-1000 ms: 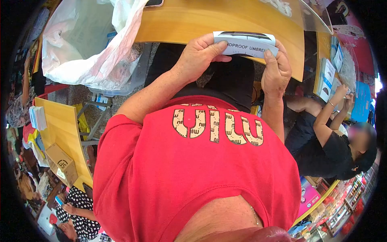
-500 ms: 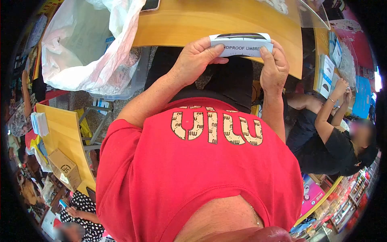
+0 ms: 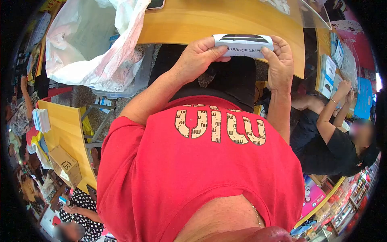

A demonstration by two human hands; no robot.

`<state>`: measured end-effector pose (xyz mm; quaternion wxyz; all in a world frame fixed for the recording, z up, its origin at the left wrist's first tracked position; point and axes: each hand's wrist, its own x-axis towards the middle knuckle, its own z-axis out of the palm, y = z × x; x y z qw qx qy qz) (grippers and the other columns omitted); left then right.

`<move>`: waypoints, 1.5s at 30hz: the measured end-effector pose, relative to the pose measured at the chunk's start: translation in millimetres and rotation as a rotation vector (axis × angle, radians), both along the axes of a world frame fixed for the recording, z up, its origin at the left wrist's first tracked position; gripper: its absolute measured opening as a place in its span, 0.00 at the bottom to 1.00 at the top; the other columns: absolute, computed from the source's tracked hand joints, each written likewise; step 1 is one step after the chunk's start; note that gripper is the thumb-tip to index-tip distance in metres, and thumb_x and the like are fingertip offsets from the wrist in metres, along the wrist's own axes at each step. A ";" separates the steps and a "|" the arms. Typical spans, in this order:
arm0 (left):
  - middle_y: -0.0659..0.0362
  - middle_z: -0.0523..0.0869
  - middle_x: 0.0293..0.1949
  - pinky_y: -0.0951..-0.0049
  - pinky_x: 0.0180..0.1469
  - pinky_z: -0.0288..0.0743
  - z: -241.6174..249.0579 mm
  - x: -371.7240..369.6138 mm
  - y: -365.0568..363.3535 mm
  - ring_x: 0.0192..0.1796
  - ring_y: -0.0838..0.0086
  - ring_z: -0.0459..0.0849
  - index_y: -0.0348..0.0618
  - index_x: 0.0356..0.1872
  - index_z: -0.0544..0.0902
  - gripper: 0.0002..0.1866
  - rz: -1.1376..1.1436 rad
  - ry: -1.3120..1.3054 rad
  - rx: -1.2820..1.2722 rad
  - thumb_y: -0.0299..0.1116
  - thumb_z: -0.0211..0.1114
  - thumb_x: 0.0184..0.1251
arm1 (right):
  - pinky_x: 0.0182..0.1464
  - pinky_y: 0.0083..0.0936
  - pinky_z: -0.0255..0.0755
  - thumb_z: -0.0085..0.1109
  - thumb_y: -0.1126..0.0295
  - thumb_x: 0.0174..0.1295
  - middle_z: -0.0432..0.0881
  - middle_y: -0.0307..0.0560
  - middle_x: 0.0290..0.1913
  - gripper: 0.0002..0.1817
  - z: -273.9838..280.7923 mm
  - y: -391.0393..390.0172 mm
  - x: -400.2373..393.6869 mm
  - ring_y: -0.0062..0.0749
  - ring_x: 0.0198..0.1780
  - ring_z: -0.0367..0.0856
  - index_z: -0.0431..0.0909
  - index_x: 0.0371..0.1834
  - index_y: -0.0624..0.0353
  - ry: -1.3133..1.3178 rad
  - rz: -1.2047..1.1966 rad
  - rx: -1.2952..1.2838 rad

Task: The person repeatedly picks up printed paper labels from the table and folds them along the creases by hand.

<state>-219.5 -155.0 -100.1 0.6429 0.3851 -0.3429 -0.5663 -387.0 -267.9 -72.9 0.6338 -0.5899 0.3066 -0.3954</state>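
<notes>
Between my two hands, just over the front edge of the wooden table, is a folded printed umbrella card [image 3: 243, 51]. Its white face reads "NDPROOF UMBRE", with a dark umbrella picture on the part curving back behind it. My left hand [image 3: 199, 56] pinches the card's left end, thumb in front and fingers behind. At the other end, my right hand [image 3: 279, 60] grips it with the thumb on the front face. Both thumbs cover the ends of the printed words.
On the left a large white plastic bag [image 3: 94, 66] stands open above a clear bin. The wooden table [image 3: 189, 20] carries a phone [image 3: 156, 4] and a clear tray [image 3: 316, 14]. At right, a co-worker [image 3: 332, 133] handles something beside stacked printed cards [image 3: 328, 74].
The whole view has shifted slightly. Both hands keep their hold on the card, and its upper part now tips so more of the umbrella picture shows.
</notes>
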 end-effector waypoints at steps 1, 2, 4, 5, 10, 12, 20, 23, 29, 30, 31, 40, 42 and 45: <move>0.56 0.76 0.46 0.71 0.48 0.73 -0.9 0.4 0.3 0.48 0.73 0.75 0.37 0.48 0.72 0.14 -0.019 -0.014 0.005 0.30 0.51 0.63 | 0.41 0.16 0.68 0.55 0.81 0.50 0.75 0.48 0.36 0.22 0.1 2.7 -0.4 0.21 0.36 0.73 0.60 0.48 0.68 -0.003 -0.001 -0.001; 0.56 0.76 0.46 0.71 0.48 0.73 -0.4 -0.7 0.2 0.48 0.73 0.75 0.37 0.48 0.72 0.14 -0.020 -0.017 0.003 0.30 0.51 0.63 | 0.41 0.16 0.68 0.55 0.81 0.50 0.75 0.48 0.36 0.21 0.0 5.8 -0.7 0.21 0.37 0.73 0.61 0.48 0.68 0.019 -0.030 -0.029; 0.58 0.78 0.42 0.76 0.46 0.72 1.6 -5.2 -0.6 0.44 0.77 0.76 0.38 0.45 0.74 0.12 0.096 0.019 0.007 0.30 0.54 0.61 | 0.41 0.16 0.68 0.55 0.80 0.50 0.75 0.48 0.36 0.20 -1.6 14.0 1.3 0.21 0.37 0.73 0.62 0.47 0.68 0.035 -0.058 -0.061; 0.58 0.78 0.42 0.76 0.46 0.72 -1.2 -7.2 -1.8 0.44 0.77 0.76 0.38 0.45 0.74 0.12 0.097 0.013 0.004 0.30 0.54 0.61 | 0.41 0.17 0.68 0.57 0.78 0.49 0.75 0.49 0.37 0.21 -4.3 19.9 5.5 0.23 0.37 0.73 0.62 0.47 0.68 0.014 -0.071 -0.112; 0.62 0.81 0.35 0.80 0.40 0.72 -3.5 -26.2 3.4 0.36 0.82 0.77 0.40 0.38 0.77 0.09 0.274 -0.064 -0.042 0.31 0.58 0.58 | 0.43 0.24 0.68 0.65 0.65 0.43 0.74 0.50 0.39 0.30 -15.5 43.1 20.5 0.29 0.39 0.73 0.63 0.48 0.67 0.288 -0.309 -0.427; 0.62 0.81 0.34 0.80 0.39 0.72 0.5 -27.9 10.1 0.35 0.82 0.78 0.40 0.37 0.78 0.08 0.307 -0.146 -0.077 0.31 0.58 0.58 | 0.43 0.22 0.67 0.64 0.66 0.45 0.74 0.49 0.38 0.28 -16.5 51.3 18.1 0.27 0.39 0.73 0.64 0.48 0.67 0.224 -0.305 -0.400; 0.59 0.81 0.27 0.79 0.29 0.72 21.0 -18.0 33.3 0.27 0.79 0.78 0.37 0.31 0.77 0.08 0.289 0.036 0.040 0.32 0.57 0.57 | 0.37 0.11 0.63 0.45 0.77 0.58 0.74 0.36 0.30 0.10 1.8 79.4 1.2 0.14 0.33 0.67 0.71 0.43 0.65 -0.007 -0.208 -0.386; 0.60 0.81 0.30 0.81 0.34 0.72 16.9 -17.6 40.0 0.31 0.80 0.78 0.38 0.34 0.77 0.09 0.282 -0.102 -0.039 0.33 0.57 0.58 | 0.42 0.17 0.65 0.51 0.67 0.57 0.74 0.44 0.36 0.18 -7.9 70.3 -4.1 0.21 0.38 0.70 0.67 0.48 0.66 -0.052 -0.154 -0.262; 0.62 0.81 0.33 0.80 0.39 0.71 13.8 -27.6 42.0 0.37 0.80 0.77 0.37 0.39 0.75 0.10 0.388 -0.980 -0.166 0.31 0.54 0.61 | 0.54 0.31 0.60 0.61 0.48 0.46 0.66 0.60 0.49 0.41 -20.2 77.3 19.0 0.40 0.51 0.66 0.58 0.54 0.70 0.302 -0.205 -0.435; 0.58 0.79 0.28 0.77 0.35 0.70 9.9 -27.1 39.5 0.33 0.74 0.78 0.37 0.34 0.76 0.09 0.399 -0.924 -0.261 0.33 0.55 0.60 | 0.52 0.28 0.62 0.60 0.53 0.49 0.69 0.55 0.44 0.37 -23.7 77.4 19.6 0.36 0.48 0.68 0.58 0.54 0.69 0.247 -0.179 -0.430; 0.53 0.78 0.23 0.74 0.31 0.70 6.7 -25.5 37.7 0.28 0.69 0.79 0.37 0.29 0.76 0.10 0.407 -0.868 -0.356 0.35 0.56 0.59 | 0.52 0.28 0.62 0.60 0.53 0.49 0.69 0.55 0.44 0.37 -24.4 76.1 20.4 0.36 0.48 0.68 0.58 0.54 0.69 0.242 -0.178 -0.428; 0.57 0.78 0.40 0.73 0.43 0.73 25.4 -16.0 50.9 0.41 0.74 0.78 0.36 0.43 0.72 0.13 0.271 -0.284 -0.166 0.35 0.46 0.66 | 0.43 0.17 0.66 0.45 0.75 0.58 0.75 0.48 0.37 0.18 -13.6 67.8 4.8 0.22 0.39 0.72 0.61 0.52 0.65 -0.358 0.008 0.040; 0.53 0.78 0.39 0.67 0.37 0.78 30.0 -12.6 50.5 0.40 0.68 0.79 0.35 0.42 0.71 0.13 0.286 -0.086 -0.068 0.35 0.45 0.66 | 0.42 0.18 0.66 0.44 0.75 0.58 0.76 0.47 0.36 0.18 -12.7 71.3 0.6 0.21 0.39 0.73 0.61 0.52 0.65 -0.420 0.029 0.089; 0.53 0.78 0.38 0.70 0.30 0.79 28.3 -12.5 52.8 0.38 0.69 0.80 0.35 0.41 0.70 0.14 0.240 -0.086 0.003 0.35 0.45 0.66 | 0.40 0.18 0.67 0.43 0.75 0.59 0.76 0.48 0.36 0.17 -18.5 71.0 -3.3 0.22 0.38 0.73 0.60 0.51 0.65 -0.132 0.025 -0.208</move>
